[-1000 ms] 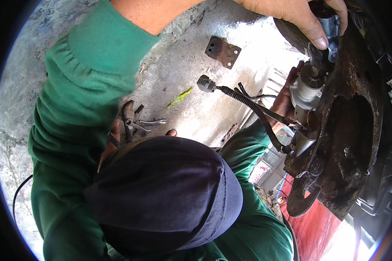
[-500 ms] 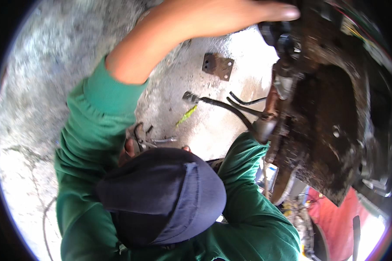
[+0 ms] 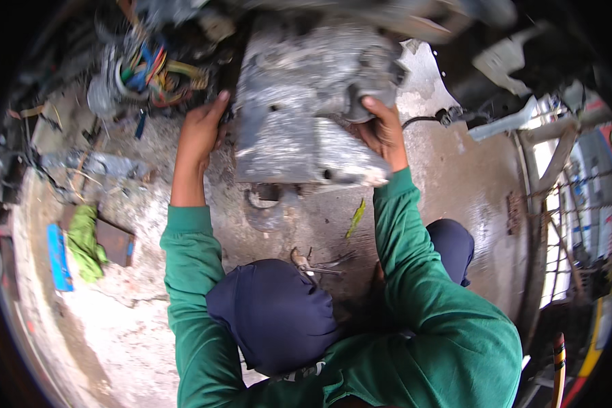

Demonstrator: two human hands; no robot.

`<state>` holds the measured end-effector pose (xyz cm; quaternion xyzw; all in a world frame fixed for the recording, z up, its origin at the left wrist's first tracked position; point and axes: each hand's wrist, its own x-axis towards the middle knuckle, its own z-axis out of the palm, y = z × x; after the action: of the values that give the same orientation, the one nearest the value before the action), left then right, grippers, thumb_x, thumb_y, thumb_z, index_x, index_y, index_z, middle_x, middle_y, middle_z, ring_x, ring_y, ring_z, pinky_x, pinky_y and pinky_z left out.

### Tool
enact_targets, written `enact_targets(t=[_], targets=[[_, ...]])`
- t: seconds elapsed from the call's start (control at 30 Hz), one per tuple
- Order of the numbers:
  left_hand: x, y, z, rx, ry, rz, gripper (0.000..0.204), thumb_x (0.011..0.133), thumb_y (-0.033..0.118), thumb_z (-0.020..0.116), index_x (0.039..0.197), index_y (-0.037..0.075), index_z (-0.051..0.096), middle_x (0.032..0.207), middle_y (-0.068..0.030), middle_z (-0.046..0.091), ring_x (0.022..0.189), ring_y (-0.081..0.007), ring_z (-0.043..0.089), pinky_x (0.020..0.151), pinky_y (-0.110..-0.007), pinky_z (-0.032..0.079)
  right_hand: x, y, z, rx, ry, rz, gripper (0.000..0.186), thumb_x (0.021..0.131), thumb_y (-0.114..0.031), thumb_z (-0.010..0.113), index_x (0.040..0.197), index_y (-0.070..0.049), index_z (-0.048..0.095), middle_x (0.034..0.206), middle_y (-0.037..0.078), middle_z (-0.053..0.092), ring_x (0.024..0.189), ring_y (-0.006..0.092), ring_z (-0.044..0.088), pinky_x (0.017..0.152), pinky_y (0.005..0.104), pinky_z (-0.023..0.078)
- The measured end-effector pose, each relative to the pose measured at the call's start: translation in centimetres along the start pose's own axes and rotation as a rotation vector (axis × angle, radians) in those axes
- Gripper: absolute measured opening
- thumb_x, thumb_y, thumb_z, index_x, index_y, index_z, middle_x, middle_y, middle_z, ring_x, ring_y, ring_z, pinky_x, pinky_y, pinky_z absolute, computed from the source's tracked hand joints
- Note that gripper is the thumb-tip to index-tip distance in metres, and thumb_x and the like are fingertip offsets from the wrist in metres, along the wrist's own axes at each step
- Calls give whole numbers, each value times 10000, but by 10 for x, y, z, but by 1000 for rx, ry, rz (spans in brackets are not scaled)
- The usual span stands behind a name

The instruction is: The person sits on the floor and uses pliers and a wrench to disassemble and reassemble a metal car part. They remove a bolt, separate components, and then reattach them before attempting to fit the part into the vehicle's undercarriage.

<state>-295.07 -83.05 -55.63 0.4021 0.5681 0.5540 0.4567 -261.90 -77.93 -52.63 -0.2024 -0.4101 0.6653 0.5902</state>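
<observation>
A scuffed, blurred metal bracket assembly (image 3: 279, 136) hangs in the upper middle, with a dark knob-like part (image 3: 360, 95) at its right. My left hand (image 3: 204, 129) is closed at the assembly’s left side, fingertips hidden by its dark edge. My right hand (image 3: 381, 129) grips the assembly’s right side, thumb on the dark part. A curved hook piece (image 3: 265, 214) shows below it. Green sleeves cover both forearms.
Colored wiring (image 3: 160, 78) hangs upper left, a dark cable (image 3: 418, 119) upper right. Pliers-like tools (image 3: 319, 265) lie between my navy-clad knees (image 3: 272, 319). A green rag (image 3: 81, 241) beside a blue object (image 3: 58, 255) lies left. A metal rack (image 3: 544, 170) stands right.
The view has swung round to face the assembly squarely. My left hand has come down from high right to its left side; my right hand now shows at its right.
</observation>
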Motion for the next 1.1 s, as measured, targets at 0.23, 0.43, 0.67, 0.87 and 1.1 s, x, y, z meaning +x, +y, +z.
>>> enact_targets(t=[0.23, 0.43, 0.67, 0.87, 1.1], targets=[[30, -29, -30, -66, 79, -80, 438, 1007, 428, 619, 1088, 14, 734, 844, -80, 689, 702, -169, 632, 567, -355, 493, 7, 8, 3, 116, -59, 35, 614, 746, 46, 813, 1292, -28, 541, 1185, 97, 645, 1124, 228, 642, 988, 389, 536], [21, 12, -29, 0, 179, -153, 438, 1005, 434, 614, 1097, 21, 728, 861, -81, 695, 716, -181, 642, 581, -371, 504, 8, 9, 3, 187, -26, -9, 730, 717, 65, 830, 1347, -62, 485, 1218, 91, 625, 1160, 249, 631, 999, 418, 541], [9, 41, -27, 48, 271, -195, 439, 1003, 441, 608, 1108, 30, 722, 881, -82, 701, 732, -195, 653, 597, -389, 517, 15, 20, 3, 256, -18, -69, 876, 594, 69, 887, 1316, -75, 412, 1181, 101, 573, 1128, 266, 606, 978, 435, 527], [-9, 45, -25, 38, 319, -213, 440, 1002, 447, 603, 1117, 37, 716, 897, -83, 707, 746, -207, 662, 611, -405, 529, 15, 18, 4, 235, -13, -77, 902, 594, 61, 882, 1336, -90, 391, 1194, 101, 572, 1124, 258, 600, 956, 428, 532], [-18, 40, -20, 6, 343, -231, 442, 1000, 454, 597, 1128, 46, 710, 917, -85, 714, 762, -221, 673, 627, -424, 542, 12, 19, 7, 234, 16, -85, 908, 602, 67, 877, 1349, -105, 390, 1218, 98, 560, 1144, 249, 589, 949, 410, 537]])
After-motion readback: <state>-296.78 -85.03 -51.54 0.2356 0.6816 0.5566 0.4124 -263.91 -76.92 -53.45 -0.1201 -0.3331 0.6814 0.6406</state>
